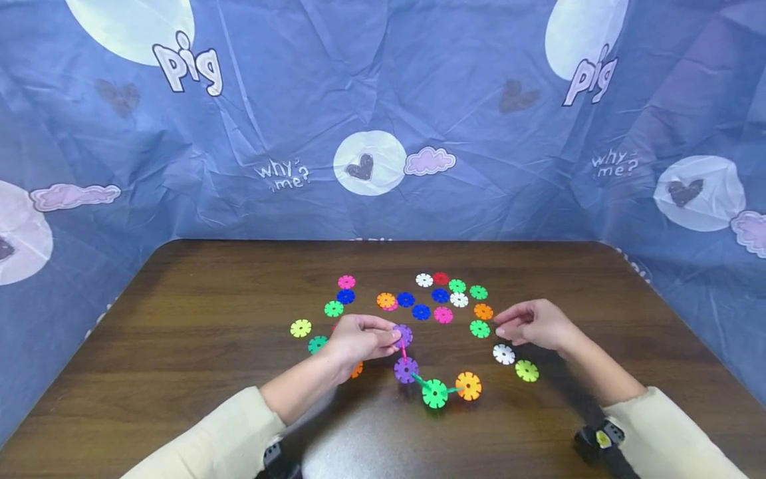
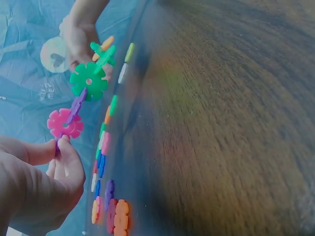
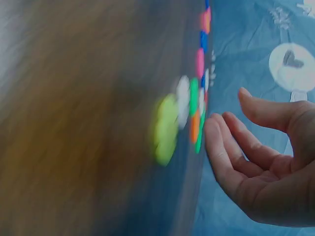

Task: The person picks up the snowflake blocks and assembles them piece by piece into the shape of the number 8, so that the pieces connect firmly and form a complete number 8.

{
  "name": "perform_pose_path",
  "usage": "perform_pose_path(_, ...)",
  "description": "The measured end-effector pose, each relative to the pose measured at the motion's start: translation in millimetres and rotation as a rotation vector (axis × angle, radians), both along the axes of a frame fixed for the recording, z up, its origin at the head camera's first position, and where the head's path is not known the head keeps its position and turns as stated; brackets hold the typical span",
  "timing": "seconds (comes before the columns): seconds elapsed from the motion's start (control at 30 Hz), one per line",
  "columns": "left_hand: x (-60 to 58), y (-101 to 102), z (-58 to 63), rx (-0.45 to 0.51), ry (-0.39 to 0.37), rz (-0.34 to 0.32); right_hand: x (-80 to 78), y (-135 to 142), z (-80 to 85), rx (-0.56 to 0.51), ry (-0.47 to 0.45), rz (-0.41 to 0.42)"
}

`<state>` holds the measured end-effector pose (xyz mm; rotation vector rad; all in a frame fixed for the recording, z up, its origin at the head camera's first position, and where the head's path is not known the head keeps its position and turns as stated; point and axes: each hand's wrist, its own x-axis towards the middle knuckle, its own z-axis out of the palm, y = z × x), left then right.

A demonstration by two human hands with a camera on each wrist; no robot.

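My left hand (image 1: 364, 342) pinches a purple notched disc (image 1: 406, 332) between thumb and fingers. From it hangs a linked chain: a pink disc (image 2: 59, 123), another purple disc (image 1: 401, 374), green discs (image 2: 78, 88) and, at the far end, a yellow-orange disc (image 1: 473, 391). The chain is held above the table. My right hand (image 1: 535, 326) hovers at the right, its fingertips near a loose orange disc (image 1: 483, 311) and a green disc (image 1: 480, 329). In the right wrist view nothing lies between its thumb and bent, loose fingers.
Loose notched discs lie scattered on the brown wooden table (image 1: 227, 293). A white disc (image 1: 504, 354) and a lime disc (image 1: 527, 371) are nearest the right forearm. A yellow disc (image 1: 301, 328) lies far left. Patterned blue cloth (image 1: 479, 199) surrounds the table's back and sides.
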<state>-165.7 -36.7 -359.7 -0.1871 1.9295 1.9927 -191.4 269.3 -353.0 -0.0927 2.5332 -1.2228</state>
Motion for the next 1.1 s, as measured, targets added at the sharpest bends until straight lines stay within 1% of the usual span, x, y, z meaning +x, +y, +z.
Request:
perform_pose_path(0.2,-1.7,0.5,-0.6,0.001,-0.002,-0.006,12.4,22.8,-4.8,0.223,0.01,0.022)
perform_pose_path(0.3,-2.8,0.7,-1.3,0.011,-0.002,0.0,16.6,27.4,-8.4,0.28,0.039,0.048)
perform_pose_path(0.43,-3.3,0.5,-2.0,0.013,-0.003,0.002,19.1,28.1,-11.5,0.297,0.11,0.093)
perform_pose_path(0.63,-2.7,-0.1,-2.9,0.014,-0.006,-0.006,17.5,23.1,-11.2,0.327,0.147,0.129)
perform_pose_path(0.77,-2.6,-0.5,-3.3,0.015,-0.003,-0.014,13.2,15.2,-12.5,0.359,0.149,0.116)
perform_pose_path(0.9,-2.2,-1.5,-3.3,-0.001,-0.001,-0.018,6.3,4.3,-14.6,0.363,0.153,0.099)
perform_pose_path(1.1,-1.3,-1.3,-1.6,0.006,-0.004,-0.016,-6.9,-12.9,-16.9,0.367,0.122,0.06)
